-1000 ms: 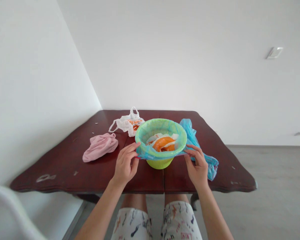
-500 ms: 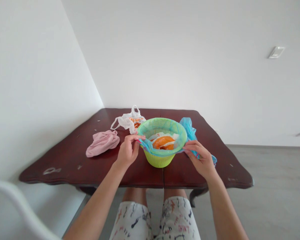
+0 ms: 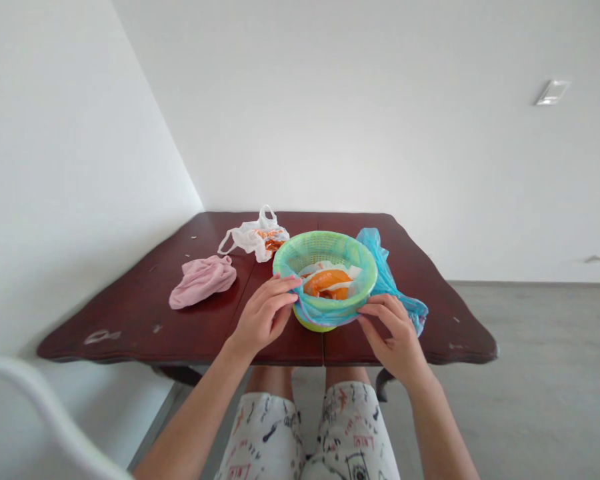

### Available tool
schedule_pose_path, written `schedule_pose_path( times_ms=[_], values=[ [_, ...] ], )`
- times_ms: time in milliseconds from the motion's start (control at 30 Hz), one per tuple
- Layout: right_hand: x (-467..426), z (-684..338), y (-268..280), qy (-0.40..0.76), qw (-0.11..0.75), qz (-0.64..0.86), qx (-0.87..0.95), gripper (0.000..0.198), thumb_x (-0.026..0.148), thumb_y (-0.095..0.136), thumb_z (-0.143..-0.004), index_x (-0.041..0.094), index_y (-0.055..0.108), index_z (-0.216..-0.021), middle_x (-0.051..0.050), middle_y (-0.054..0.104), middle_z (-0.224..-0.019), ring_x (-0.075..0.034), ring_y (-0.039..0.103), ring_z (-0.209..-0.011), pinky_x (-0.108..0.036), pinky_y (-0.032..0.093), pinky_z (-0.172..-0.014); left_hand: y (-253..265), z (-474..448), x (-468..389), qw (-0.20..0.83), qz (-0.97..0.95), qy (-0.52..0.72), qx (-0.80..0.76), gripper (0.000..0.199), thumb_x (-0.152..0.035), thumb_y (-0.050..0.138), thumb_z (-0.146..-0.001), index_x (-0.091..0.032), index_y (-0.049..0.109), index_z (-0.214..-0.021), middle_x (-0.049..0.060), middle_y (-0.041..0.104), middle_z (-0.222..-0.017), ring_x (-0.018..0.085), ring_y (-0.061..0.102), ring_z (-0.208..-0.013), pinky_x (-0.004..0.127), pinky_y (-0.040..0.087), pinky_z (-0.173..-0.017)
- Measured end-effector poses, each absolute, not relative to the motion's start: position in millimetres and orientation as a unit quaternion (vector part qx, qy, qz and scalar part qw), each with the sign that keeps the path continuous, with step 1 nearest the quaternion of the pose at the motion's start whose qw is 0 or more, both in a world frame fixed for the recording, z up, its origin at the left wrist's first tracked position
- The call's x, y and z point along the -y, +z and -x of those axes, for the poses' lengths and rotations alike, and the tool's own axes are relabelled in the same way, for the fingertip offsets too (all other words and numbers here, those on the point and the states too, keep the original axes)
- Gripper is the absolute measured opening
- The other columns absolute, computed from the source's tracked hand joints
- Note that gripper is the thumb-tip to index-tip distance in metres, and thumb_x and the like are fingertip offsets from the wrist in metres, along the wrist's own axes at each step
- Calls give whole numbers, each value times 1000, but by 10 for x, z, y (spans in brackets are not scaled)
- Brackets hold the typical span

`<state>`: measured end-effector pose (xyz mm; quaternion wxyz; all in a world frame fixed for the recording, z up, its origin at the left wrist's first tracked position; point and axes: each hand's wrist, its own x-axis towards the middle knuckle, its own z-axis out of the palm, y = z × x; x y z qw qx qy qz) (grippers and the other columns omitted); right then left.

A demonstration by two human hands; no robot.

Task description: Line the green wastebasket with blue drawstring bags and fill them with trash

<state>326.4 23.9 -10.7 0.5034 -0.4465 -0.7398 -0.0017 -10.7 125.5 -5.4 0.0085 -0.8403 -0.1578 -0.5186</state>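
Observation:
A light green plastic basket (image 3: 320, 327) stands on the table in front of me, lined with a thin blue plastic bag (image 3: 325, 312) whose edge is folded out over the near rim. At the near left of the rim, my left hand (image 3: 267, 310) pinches the bag's edge. On the near right, my right hand (image 3: 390, 330) grips the same edge between thumb and fingers. Inside the lined basket lies a crumpled orange-and-white plastic bag (image 3: 327, 280). More blue plastic (image 3: 385, 267) spreads on the table to the right, partly behind the basket and my right hand.
A dark red wooden table (image 3: 180, 340) holds everything. A folded pink cloth (image 3: 203, 280) lies at the left, and a white plastic bag with orange print (image 3: 260, 235) lies behind it. A pale curved bar (image 3: 40, 400) crosses the lower left. Walls rise behind and left.
Both hands have moved inward along the near rim. The bag's edge now hangs lower over the basket's front, covering more of it. The view has shifted slightly.

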Motion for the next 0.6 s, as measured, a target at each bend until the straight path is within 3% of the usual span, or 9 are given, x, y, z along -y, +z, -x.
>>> schedule_pose_path(
  times_ms=[200,333,400,533,600],
  values=[
    [-242,-3142,-162,-44,585,448,675,20,14,76,-113,30,82,-123,-6,81,-114,-27,80,-104,-47,65,-93,-64,84,-1203,-20,829,-528,182,55,2,63,-113,-30,70,-157,12,87,-149,30,81,-147,61,62,-136],
    [-362,-3214,-106,-11,631,457,627,11,21,74,-117,29,81,-121,-6,77,-109,-22,78,-89,-33,66,-66,26,174,-1271,-9,844,-497,202,57,0,66,-109,-30,74,-157,12,84,-145,30,81,-139,58,64,-132],
    [-432,-3272,-100,18,636,454,624,7,25,76,-117,29,81,-120,-5,77,-107,-20,78,-83,-29,67,-60,74,226,-1308,9,840,-497,216,55,0,69,-108,-30,76,-153,11,83,-137,29,81,-131,54,67,-127],
    [-515,-3332,-240,10,629,460,627,3,29,82,-114,30,81,-117,-7,79,-111,-25,82,-99,-37,78,-79,120,329,-1361,52,827,-505,242,47,2,70,-107,-31,79,-139,7,80,-125,28,80,-121,50,69,-118],
    [-535,-3327,-386,13,639,467,611,12,30,80,-113,31,81,-125,-12,80,-127,-30,83,-118,-46,80,-93,88,367,-1390,69,809,-519,269,44,0,72,-107,-31,79,-138,8,80,-131,29,79,-126,54,67,-121]
  ],
)
